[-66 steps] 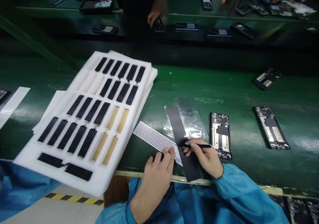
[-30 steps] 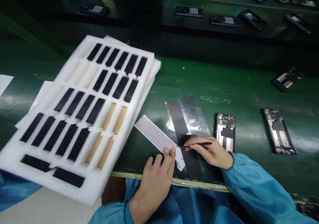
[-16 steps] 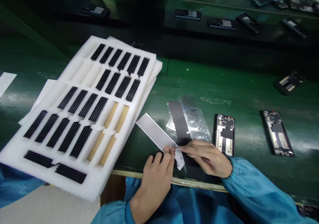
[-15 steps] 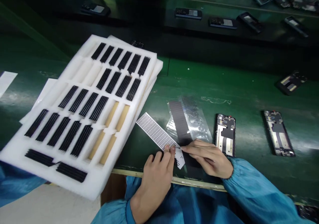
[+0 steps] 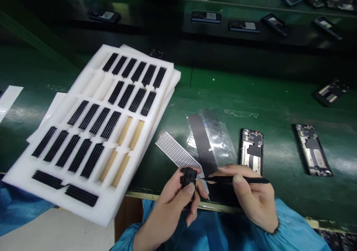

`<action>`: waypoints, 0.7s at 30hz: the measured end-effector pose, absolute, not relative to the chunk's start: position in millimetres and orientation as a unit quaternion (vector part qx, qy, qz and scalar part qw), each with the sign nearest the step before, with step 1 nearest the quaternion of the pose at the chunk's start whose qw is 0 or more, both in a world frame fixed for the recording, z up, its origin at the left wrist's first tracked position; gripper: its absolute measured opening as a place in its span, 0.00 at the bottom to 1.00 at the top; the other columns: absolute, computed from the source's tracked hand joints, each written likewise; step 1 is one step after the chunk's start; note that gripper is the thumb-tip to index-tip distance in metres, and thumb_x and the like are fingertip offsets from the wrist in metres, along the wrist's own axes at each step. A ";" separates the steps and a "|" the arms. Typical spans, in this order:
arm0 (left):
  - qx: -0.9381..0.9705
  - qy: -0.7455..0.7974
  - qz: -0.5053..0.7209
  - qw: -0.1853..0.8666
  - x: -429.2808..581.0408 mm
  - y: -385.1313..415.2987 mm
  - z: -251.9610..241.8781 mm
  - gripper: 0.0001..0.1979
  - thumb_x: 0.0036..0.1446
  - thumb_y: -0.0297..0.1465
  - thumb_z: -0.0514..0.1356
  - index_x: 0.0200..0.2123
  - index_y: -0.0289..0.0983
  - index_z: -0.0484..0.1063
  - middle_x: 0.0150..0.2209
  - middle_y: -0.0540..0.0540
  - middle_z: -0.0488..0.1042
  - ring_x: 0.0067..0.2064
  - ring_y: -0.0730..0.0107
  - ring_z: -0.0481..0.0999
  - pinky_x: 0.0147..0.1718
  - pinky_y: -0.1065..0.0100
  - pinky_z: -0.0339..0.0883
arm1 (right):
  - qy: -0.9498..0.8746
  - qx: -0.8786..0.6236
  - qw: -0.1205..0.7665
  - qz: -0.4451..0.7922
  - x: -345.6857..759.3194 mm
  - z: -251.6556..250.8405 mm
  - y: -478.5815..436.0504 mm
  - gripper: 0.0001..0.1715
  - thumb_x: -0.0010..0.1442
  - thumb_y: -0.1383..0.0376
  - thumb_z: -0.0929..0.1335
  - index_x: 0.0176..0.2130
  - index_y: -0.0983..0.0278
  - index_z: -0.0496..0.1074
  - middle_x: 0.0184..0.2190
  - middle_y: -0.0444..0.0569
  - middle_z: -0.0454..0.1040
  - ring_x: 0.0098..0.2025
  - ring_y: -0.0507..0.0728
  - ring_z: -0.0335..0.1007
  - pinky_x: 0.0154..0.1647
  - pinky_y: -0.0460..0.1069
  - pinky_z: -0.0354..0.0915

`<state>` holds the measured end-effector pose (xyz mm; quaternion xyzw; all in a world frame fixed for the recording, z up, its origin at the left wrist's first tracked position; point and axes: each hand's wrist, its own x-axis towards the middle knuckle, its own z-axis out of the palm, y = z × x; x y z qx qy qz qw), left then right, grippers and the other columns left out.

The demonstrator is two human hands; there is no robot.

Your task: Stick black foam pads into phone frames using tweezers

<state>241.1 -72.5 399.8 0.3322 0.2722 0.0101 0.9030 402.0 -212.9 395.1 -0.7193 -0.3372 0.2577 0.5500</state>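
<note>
My left hand is closed around a small black molded part, with the thumb pressed on its face. My right hand grips thin black tweezers, whose tip meets or nearly meets the part's right side. What the tip carries is too small to tell. Under both hands lies a white strip with rows of small black dots, its near end partly hidden by my left fingers. Beside it are a dark grey strip and clear plastic sheets with dots.
Stacked white foam trays with black parts in slots stand at left, reaching past the bench edge. Two opened phone bodies, one near my right hand and one farther right, lie on the green bench. Several phones line the shelf behind.
My left hand has lifted off the dotted strip, turned over and now shows the black part. My right hand has moved right and slightly nearer me, bringing the tweezers from the strip to the part.
</note>
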 end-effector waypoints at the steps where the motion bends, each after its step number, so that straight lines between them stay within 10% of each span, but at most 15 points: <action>1: 0.309 0.263 0.011 0.914 241.9 -72.5 401.3 0.12 0.71 0.32 0.53 0.55 0.39 0.63 0.39 0.46 0.73 0.24 0.82 0.64 0.20 0.76 0.59 | -0.343 -0.718 0.548 0.258 401.3 399.7 -210.6 0.16 0.72 0.58 0.64 0.48 0.57 0.79 0.37 0.52 0.84 0.40 0.61 0.83 0.43 0.54 0.80; 16: 0.293 0.278 0.004 0.915 242.5 -68.7 403.5 0.11 0.70 0.33 0.54 0.53 0.38 0.67 0.38 0.46 0.72 0.23 0.82 0.64 0.20 0.75 0.58 | -0.240 -0.720 0.612 0.222 426.3 392.9 -221.4 0.12 0.69 0.59 0.67 0.47 0.60 0.80 0.39 0.52 0.84 0.37 0.62 0.84 0.40 0.54 0.80; 21: 0.292 0.360 0.009 0.886 246.5 -68.1 404.3 0.13 0.67 0.32 0.56 0.53 0.39 0.68 0.38 0.46 0.72 0.27 0.78 0.63 0.23 0.72 0.58 | -0.101 -0.739 0.664 0.047 518.0 363.2 -234.4 0.23 0.61 0.49 0.73 0.44 0.65 0.76 0.27 0.49 0.82 0.28 0.58 0.82 0.23 0.47 0.74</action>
